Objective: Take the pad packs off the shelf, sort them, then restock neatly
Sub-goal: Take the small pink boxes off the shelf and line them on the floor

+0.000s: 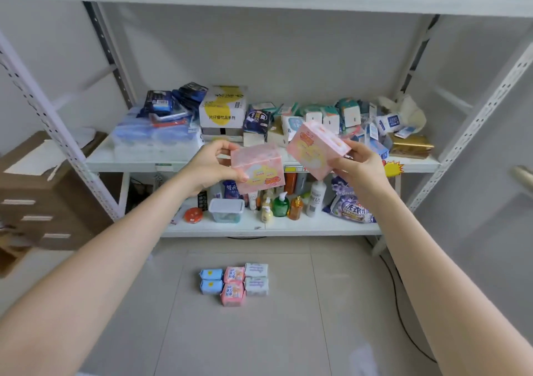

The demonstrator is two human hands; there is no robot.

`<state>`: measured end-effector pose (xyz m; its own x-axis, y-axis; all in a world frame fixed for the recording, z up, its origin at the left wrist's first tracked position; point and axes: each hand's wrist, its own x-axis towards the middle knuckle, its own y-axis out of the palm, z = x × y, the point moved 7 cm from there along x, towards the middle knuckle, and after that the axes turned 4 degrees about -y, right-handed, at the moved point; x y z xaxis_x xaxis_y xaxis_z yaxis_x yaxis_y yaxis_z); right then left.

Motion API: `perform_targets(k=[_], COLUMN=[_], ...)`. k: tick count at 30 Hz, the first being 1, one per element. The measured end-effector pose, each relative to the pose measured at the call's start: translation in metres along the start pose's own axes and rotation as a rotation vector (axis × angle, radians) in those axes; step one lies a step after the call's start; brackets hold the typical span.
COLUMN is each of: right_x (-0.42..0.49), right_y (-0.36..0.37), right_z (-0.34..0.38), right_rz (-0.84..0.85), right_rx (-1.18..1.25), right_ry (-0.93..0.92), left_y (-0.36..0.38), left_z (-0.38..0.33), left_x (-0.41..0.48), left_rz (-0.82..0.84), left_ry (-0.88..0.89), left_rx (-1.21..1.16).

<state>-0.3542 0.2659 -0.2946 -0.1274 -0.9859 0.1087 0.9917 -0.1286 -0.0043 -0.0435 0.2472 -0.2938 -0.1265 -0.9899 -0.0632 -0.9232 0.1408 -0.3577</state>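
Observation:
My left hand (212,163) grips a pink pad pack (258,170) by its left side, held in the air in front of the middle shelf (138,160). My right hand (356,163) holds a second pink pad pack (313,149), tilted, just to the right of the first. The two packs are close together but apart. On the floor below lie several small pad packs in three columns: blue ones (211,281) on the left, pink ones (233,286) in the middle, pale grey ones (256,279) on the right.
The middle shelf carries a white and yellow carton (223,106), dark blue packs (173,101), tissue packs (331,114) and gold boxes (411,144). The lower shelf holds bottles (281,204), a lidded tub (226,209) and a detergent bag (350,205). A brown drawer unit (37,199) stands left.

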Motion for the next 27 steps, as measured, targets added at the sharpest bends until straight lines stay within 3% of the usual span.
perform_targets(k=[17, 27], right_x=[-0.029, -0.004], right_y=[-0.117, -0.131], right_z=[-0.189, -0.289], right_rz=[-0.029, 0.000], right_rx=[-0.113, -0.142], right_ry=[0.255, 0.383], left_y=[0.155, 0.208], left_z=[0.158, 0.241], left_x=[0.034, 0.092], left_rz=[0.096, 0.116], left_ry=[-0.284, -0.396], left_rx=[0.073, 0.061])
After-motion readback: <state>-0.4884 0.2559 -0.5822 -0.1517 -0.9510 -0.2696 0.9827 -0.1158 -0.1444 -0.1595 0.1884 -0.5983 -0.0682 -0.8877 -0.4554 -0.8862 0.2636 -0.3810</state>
